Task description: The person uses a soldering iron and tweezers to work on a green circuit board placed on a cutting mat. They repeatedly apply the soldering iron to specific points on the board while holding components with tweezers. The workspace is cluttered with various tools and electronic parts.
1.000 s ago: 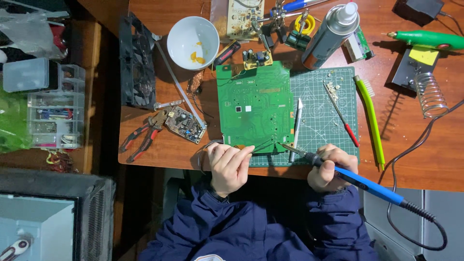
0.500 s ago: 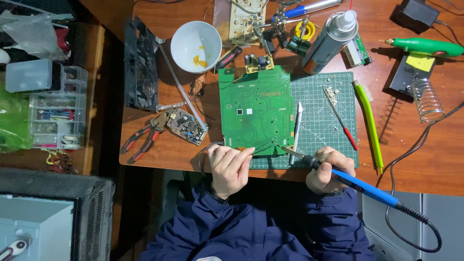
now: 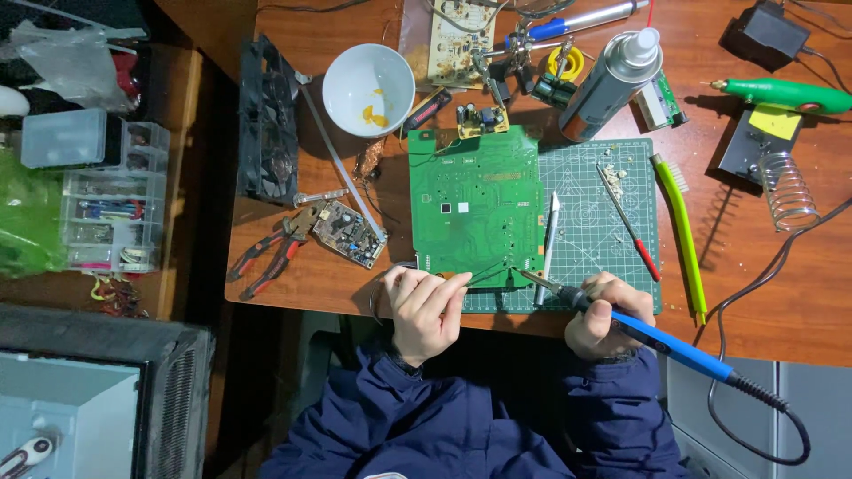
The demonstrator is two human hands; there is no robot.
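Right hand (image 3: pixel 602 312) closed around a blue-handled soldering iron (image 3: pixel 652 337), tip angled left and far, resting at the near edge of the green circuit board (image 3: pixel 475 208); black cord runs off the handle to the near right. Left hand (image 3: pixel 424 306) curled at the board's near-left corner, fingers pinched on what looks like a thin solder wire, too fine to tell for sure. Board lies flat, half on the green cutting mat (image 3: pixel 612 239), half on the bare wooden tabletop (image 3: pixel 799 293). On the mat: silver tweezers (image 3: pixel 550 235) just right of the board, red-handled screwdriver (image 3: pixel 632 226) further right, yellow-green brush (image 3: pixel 682 235) along the mat's right edge. Far of the board: white bowl (image 3: pixel 368 89) with yellow bits inside, spray can (image 3: pixel 612 80) lying tilted, small beige circuit board (image 3: pixel 460 35). Left of the board: small brown circuit board (image 3: pixel 349 233), red-handled pliers (image 3: pixel 266 253), black fan (image 3: pixel 269 124) at the tabletop's left edge. Far right: coiled iron stand (image 3: pixel 785 186), green rotary tool (image 3: pixel 781 93). Clear plastic parts organizer (image 3: pixel 111 208) on the side shelf to the left.
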